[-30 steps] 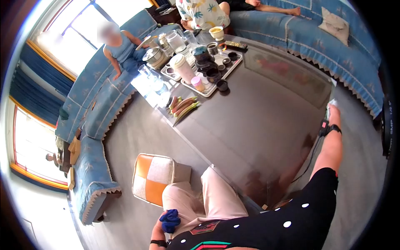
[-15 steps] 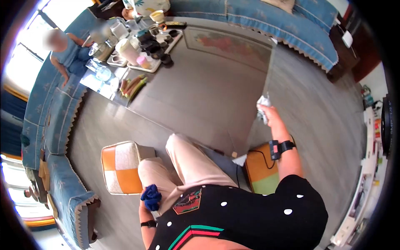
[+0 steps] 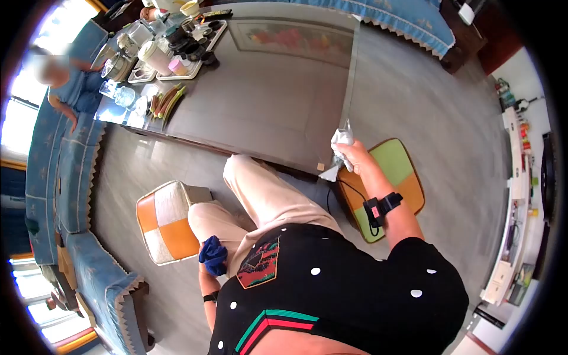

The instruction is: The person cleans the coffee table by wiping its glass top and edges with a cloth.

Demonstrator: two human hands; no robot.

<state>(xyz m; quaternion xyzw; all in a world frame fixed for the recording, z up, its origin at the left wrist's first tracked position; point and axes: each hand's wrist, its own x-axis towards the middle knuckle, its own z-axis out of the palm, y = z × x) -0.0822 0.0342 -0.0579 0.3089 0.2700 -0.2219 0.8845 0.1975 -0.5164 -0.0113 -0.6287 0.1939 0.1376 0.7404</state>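
My right hand [image 3: 355,156] is closed around a crumpled white cloth [image 3: 341,138] at the right edge of the low dark table [image 3: 260,89], near its front corner. Just below the hand, a pale, see-through flap [image 3: 330,173] sticks out at that corner. Down by my left thigh, a bunched dark blue cloth [image 3: 213,255] sits in my left hand [image 3: 204,271], and it hides most of the fingers.
Cups, jars and trays [image 3: 192,70] crowd the table's far left, with long stalk-like vegetables [image 3: 167,103] nearer me. Checkered stools stand left [image 3: 171,222] and right [image 3: 387,171] of my legs. A person [image 3: 74,89] sits on the blue sofa [image 3: 44,171].
My right hand, with the white cloth, has come along the table's right edge toward the near corner. The view has shifted, showing more of the right stool. My left hand still holds the blue cloth.
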